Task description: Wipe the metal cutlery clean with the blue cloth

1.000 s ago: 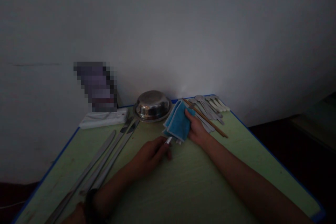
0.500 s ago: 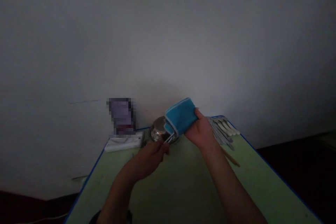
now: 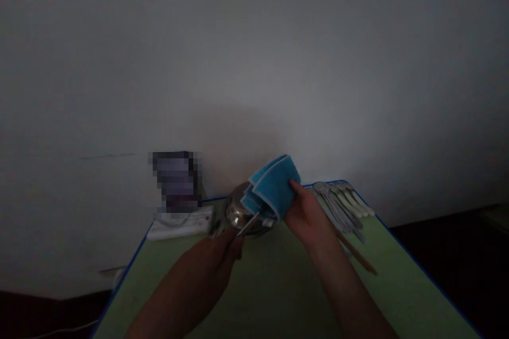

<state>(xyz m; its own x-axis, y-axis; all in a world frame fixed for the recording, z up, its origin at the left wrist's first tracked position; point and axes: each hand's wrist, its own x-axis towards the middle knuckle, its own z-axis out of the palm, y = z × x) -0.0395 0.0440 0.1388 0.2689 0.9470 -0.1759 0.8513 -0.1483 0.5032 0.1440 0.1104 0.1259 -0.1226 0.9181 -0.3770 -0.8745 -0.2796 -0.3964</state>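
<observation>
A folded blue cloth (image 3: 277,185) with pale edging is in my right hand (image 3: 309,217), thumb on top and the other fingers beneath it. My left hand (image 3: 222,254) pinches a thin metal piece of cutlery (image 3: 249,223) by one end. Its other end goes in between the folds of the cloth, so I cannot tell whether it is a spoon or a fork. Right behind the cloth a shiny round metal vessel (image 3: 234,209) stands on the table, partly covered from view.
Several metal spoons (image 3: 338,209) and white-handled utensils (image 3: 356,201) lie at the table's far right, near a brown stick-like handle (image 3: 363,262). At the far left are a white power strip (image 3: 181,225) and a blurred-out upright object (image 3: 177,180). The green table (image 3: 278,286) meets the wall.
My left hand has drawn down and left, and more of the cutlery shows out of the cloth. The cloth's folds have opened somewhat. The view has shifted slightly.
</observation>
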